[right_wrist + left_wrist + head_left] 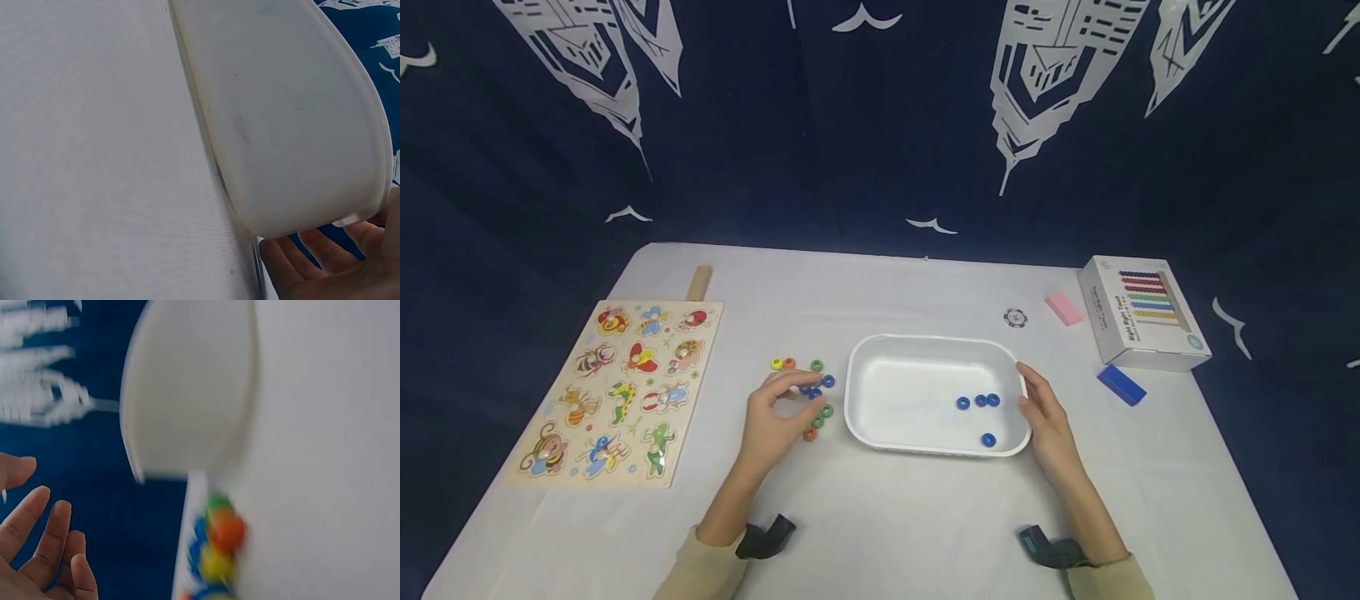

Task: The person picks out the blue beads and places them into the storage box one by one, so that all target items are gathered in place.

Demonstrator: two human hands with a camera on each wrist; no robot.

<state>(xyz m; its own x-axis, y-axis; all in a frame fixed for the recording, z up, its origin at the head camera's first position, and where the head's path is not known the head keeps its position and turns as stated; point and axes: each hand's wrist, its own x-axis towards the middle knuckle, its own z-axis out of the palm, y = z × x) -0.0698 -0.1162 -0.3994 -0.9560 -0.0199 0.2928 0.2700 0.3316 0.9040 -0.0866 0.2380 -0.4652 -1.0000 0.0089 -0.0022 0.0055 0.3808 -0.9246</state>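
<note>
Beads [963, 403] split between table [910, 525] and tray [906, 396]

Four blue ones lie in the tray, toward your right: two side by side, a third near them, one closer to you by the front wall. Yellow, orange, green and blue ones sit in a loose cluster on the table, just left of the tray. Your left hand [778, 417] is over that cluster, released: thumb and forefinger spread, blue beads showing between. Left wrist view: fingers loosely bent, beads blurred. Your right hand [1051, 429] grips the tray's right end, thumb at the rim. Far left: picture board [632, 379], wood strip [699, 282] behind it. Far right: box [1108, 312], blue block [1122, 385] by its front corner, pink block [1063, 308] near its left side, then chip [1016, 317].
</note>
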